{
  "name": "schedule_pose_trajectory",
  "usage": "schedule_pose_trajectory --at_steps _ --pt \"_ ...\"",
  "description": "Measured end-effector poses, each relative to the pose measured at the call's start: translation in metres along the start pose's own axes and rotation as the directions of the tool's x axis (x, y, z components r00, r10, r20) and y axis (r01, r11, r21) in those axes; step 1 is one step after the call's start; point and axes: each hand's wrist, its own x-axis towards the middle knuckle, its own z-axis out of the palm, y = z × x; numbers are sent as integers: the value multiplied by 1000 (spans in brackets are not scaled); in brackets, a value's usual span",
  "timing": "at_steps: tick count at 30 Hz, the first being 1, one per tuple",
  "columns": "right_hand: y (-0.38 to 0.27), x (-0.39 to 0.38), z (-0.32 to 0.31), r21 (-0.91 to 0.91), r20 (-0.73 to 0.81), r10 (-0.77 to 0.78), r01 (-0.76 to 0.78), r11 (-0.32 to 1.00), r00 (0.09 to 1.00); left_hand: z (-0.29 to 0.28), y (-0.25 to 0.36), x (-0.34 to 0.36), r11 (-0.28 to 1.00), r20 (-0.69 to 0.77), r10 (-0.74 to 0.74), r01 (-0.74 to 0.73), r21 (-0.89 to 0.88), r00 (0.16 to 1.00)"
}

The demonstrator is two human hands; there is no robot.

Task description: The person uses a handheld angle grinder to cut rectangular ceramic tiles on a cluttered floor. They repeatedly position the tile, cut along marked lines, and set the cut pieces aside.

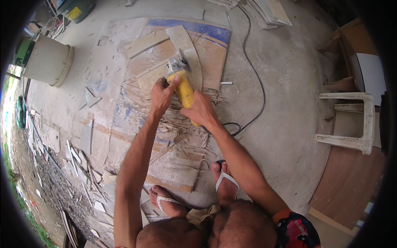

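A yellow angle grinder [184,91] with a grey metal head is held in both my hands. My left hand [162,96] grips its front part, close to the head, with the thumb on top. Round the rear of the body wraps my right hand [200,109]. The cutting disc [182,57] is at or just above a pale tile piece with a curved edge [194,51]; contact I cannot tell. Beside it lies a straight tile strip [147,44]. Underneath is a worn, dusty cardboard sheet [213,68] with cut marks.
A dark power cord [261,82] loops across the concrete floor at right. Broken tile shards [86,138] lie to the left, near a whitish bucket [49,60]. A white plastic stool [366,124] lies at right, and stacked tiles [264,14] are at the back. My sandalled feet are close to the cardboard.
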Motion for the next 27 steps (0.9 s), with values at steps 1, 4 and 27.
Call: schedule_pose_trajectory --at_steps 1,4,27 --pt "4 -5 2 -11 -16 -20 19 1000 1000 -1 2 -5 999 11 -23 23 42 1000" --pt "11 -23 1 -3 -22 -24 24 1000 999 0 7 -22 997 44 -33 30 66 998" --pt "-21 39 1 -7 -23 -32 32 999 999 -12 12 40 997 -47 -1 5 75 999"
